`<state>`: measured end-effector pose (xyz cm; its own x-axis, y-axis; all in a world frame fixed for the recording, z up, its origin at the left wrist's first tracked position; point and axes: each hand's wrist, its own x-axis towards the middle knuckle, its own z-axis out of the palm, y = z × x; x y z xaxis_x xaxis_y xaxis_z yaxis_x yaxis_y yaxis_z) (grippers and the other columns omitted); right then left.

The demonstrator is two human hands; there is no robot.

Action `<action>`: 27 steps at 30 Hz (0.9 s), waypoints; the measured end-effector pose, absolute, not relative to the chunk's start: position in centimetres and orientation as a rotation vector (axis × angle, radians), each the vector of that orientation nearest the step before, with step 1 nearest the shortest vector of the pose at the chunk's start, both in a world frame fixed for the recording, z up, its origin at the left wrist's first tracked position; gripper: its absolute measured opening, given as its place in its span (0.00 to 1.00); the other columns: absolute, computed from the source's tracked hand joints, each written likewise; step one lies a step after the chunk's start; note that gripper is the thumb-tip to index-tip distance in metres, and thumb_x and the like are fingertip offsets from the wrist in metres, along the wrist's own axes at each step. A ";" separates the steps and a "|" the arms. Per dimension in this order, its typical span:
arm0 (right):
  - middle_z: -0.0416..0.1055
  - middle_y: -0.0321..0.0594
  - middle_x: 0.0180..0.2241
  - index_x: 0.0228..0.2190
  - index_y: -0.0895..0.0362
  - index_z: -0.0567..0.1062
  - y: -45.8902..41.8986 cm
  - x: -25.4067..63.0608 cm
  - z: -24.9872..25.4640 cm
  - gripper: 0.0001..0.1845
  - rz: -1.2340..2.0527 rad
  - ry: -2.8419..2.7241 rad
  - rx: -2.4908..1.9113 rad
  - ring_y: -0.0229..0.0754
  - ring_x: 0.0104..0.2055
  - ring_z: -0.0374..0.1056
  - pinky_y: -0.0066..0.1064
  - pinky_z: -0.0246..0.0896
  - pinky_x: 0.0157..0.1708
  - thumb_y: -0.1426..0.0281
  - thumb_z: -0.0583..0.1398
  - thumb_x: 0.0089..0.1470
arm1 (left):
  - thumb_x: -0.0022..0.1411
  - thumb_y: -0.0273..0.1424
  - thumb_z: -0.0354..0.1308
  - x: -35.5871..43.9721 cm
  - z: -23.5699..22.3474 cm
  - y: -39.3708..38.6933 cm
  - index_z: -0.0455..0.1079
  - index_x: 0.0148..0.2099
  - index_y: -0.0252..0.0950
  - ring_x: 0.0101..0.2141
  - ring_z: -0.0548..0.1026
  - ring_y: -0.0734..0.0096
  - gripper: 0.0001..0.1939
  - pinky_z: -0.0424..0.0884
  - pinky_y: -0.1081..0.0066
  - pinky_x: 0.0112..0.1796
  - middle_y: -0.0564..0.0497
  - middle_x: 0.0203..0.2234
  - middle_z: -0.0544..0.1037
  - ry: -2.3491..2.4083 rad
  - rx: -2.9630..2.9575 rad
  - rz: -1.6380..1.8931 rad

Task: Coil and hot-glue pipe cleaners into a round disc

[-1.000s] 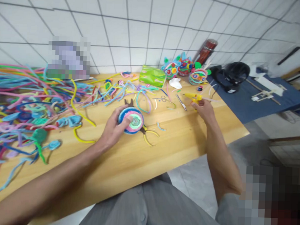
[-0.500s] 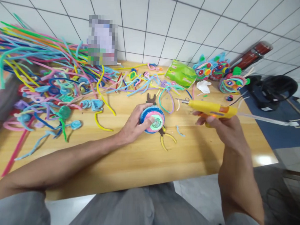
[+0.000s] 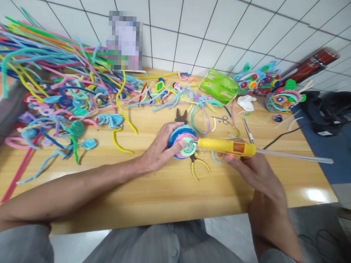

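My left hand is closed round a round piece of coiled pipe cleaners, ringed blue, pink and pale green, with the thumb lying over its top. My right hand grips a yellow hot glue gun, a clear glue stick jutting from its back end. The gun's metal nozzle meets the pale green centre beside my left thumb. Beneath the coiled piece lie pliers with yellow handles; another dark-jawed tool pokes out behind it, its handles hidden.
Loose pipe cleaners heap up on the left. Small scissors, a pen-like tool and a green packet lie further back. Decorated pipe-cleaner faces, a red flask and a black headset-like object stand at the right.
My right hand has brought the glue gun leftward and slightly down, its nozzle now at the coiled piece. My left hand keeps its hold. The view has shifted a little.
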<state>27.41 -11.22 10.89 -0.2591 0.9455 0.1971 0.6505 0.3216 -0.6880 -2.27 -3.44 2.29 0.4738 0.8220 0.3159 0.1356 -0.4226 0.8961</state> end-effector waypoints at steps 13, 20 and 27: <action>0.81 0.39 0.37 0.39 0.48 0.81 -11.1 27.1 10.6 0.13 0.679 -2.028 -1.376 0.48 0.35 0.76 0.40 0.71 0.34 0.54 0.62 0.72 | 0.78 0.47 0.59 -2.4 2.5 -3.3 0.64 0.71 0.44 0.64 0.75 0.53 0.27 0.70 0.49 0.68 0.41 0.65 0.75 0.806 1.865 0.982; 0.80 0.39 0.39 0.42 0.47 0.80 -11.2 27.1 10.1 0.10 0.687 -2.022 -1.365 0.48 0.36 0.76 0.39 0.69 0.34 0.56 0.62 0.72 | 0.77 0.46 0.59 -2.4 2.8 -3.4 0.66 0.71 0.43 0.64 0.75 0.51 0.26 0.70 0.49 0.69 0.41 0.66 0.74 0.815 1.855 0.963; 0.80 0.39 0.39 0.41 0.48 0.80 -11.3 27.3 9.9 0.09 0.649 -2.051 -1.359 0.48 0.37 0.77 0.39 0.70 0.34 0.58 0.62 0.72 | 0.77 0.47 0.60 -2.4 2.9 -3.4 0.66 0.71 0.43 0.66 0.74 0.51 0.27 0.68 0.50 0.70 0.41 0.66 0.74 0.815 1.854 0.952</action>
